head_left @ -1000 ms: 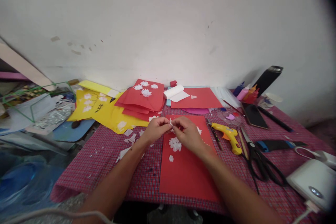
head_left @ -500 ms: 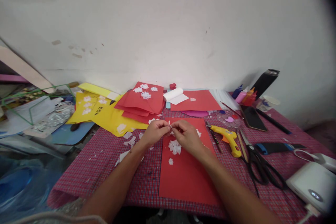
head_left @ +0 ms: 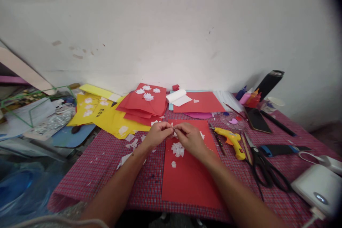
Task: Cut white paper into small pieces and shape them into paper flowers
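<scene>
My left hand (head_left: 159,134) and my right hand (head_left: 190,139) meet fingertip to fingertip above a red sheet of paper (head_left: 189,181). Both are closed in a pinch on a small piece of white paper (head_left: 174,130), mostly hidden by the fingers. Just below them on the red sheet lies a white paper flower (head_left: 177,149), with a small white paper piece (head_left: 173,164) nearer to me. More white paper shows beyond my right hand at the sheet's edge. Loose white scraps (head_left: 131,144) are scattered on the cloth left of the sheet.
Right of the sheet lie a yellow glue gun (head_left: 232,141), black scissors (head_left: 264,167), a blue-black knife (head_left: 280,150) and a phone (head_left: 258,119). Red cards with white flowers (head_left: 145,101) and a white paper roll (head_left: 176,96) lie behind. A black flask (head_left: 270,83) leans near the wall.
My hands stay pinched together in nearly the same place; the white piece shows slightly less between the fingertips. Nothing else has visibly moved.
</scene>
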`<state>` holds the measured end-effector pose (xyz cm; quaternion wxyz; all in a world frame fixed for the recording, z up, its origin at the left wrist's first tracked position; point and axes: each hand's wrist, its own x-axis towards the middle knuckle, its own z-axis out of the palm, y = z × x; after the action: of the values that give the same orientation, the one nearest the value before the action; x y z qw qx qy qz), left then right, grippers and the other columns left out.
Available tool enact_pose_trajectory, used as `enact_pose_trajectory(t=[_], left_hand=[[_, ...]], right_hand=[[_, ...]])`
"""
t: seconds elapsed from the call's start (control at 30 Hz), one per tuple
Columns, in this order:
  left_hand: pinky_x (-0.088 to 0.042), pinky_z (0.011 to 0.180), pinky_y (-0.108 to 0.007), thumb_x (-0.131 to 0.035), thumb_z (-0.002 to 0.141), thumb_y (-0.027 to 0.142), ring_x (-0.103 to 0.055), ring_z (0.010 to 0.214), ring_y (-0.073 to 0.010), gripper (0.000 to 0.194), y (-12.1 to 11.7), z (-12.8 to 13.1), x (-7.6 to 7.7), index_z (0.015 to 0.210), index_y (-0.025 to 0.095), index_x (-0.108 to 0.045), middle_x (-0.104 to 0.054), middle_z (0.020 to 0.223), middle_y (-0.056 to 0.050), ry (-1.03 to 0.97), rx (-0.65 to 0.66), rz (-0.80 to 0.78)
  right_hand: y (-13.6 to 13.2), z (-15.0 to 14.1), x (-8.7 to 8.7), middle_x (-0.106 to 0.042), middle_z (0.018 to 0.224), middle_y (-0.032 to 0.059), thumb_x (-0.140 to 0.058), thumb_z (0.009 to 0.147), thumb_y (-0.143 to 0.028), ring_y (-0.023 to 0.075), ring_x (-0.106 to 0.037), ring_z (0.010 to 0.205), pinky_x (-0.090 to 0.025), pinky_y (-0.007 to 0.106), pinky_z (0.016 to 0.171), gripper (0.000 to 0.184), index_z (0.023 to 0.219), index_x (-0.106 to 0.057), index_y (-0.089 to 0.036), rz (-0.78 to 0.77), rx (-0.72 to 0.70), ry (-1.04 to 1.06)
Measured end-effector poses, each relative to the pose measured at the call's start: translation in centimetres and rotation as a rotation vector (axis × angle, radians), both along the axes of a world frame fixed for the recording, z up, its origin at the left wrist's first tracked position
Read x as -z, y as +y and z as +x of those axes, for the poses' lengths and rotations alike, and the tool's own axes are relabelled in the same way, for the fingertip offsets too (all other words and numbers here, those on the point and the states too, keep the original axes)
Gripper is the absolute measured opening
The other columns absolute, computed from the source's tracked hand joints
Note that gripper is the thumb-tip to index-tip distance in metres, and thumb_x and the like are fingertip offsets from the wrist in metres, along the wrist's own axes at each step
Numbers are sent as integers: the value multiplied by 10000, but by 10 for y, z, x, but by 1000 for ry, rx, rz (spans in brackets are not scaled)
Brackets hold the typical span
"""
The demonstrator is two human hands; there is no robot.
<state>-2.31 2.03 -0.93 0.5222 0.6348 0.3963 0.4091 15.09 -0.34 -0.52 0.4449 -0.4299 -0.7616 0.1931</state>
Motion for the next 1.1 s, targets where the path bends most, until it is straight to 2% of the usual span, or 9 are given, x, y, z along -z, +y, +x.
enact_pose_trajectory(t=[0.37,0.83,1.1], left_hand=[[-412,623,-237,-591,818,287,-520,618,-111,190,0,1,0,688,150,-608,-603,664,-11,4,2,8],[-403,612,-231,-583,819,272,-508,614,-107,186,1,0,3,685,144,-596,-594,656,-8,7,5,10],[-393,609,-229,-588,809,256,-494,593,-98,180,0,1,0,669,143,-592,-579,632,4,9,-1,10]], right_hand=[[-1,0,-3,-701,807,22,-540,880,-153,177,-630,759,-433,277,706,173,860,-693,-230,-48,-12,21],[1,1,3,-690,805,15,-547,886,-139,156,-619,748,-429,259,701,152,860,-682,-204,-29,-30,19],[1,0,0,-695,791,17,-555,883,-135,155,-626,736,-428,256,689,154,840,-688,-200,-26,-21,3]])
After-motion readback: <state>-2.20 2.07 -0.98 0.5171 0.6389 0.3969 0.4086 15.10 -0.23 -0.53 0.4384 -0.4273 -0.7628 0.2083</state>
